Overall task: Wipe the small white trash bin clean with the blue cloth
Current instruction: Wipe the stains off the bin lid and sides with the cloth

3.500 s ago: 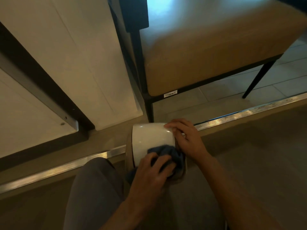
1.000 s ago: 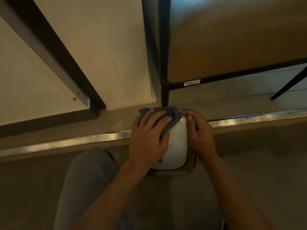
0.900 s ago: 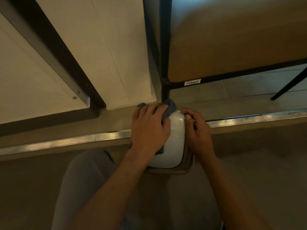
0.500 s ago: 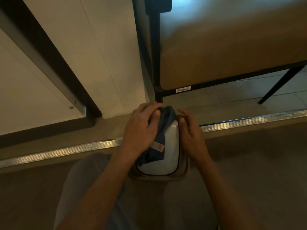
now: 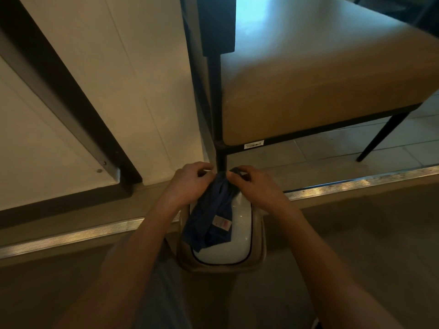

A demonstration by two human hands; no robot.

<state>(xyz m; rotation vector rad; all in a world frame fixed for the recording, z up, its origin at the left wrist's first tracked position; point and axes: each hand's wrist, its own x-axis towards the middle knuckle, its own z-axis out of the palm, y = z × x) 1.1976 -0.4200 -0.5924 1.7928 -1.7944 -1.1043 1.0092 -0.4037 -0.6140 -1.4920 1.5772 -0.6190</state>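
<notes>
- Bin (image 5: 234, 243) lies on the floor below the fingers, cloth (image 5: 211, 217) draped over it.
- Left hand (image 5: 190, 184): fingers curled, pinching the cloth's far end.
- Right hand (image 5: 255, 186): fingers curled, pinching the same end, just beside the left.
- Chair (image 5: 308, 91) beyond.

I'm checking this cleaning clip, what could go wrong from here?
Both hands, left and right, pinch the cloth, so nothing steadies the bin; a tug might tip it. The chair leg stands just past the knuckles, so they may bump it. The bunched cloth may wipe poorly.
</notes>
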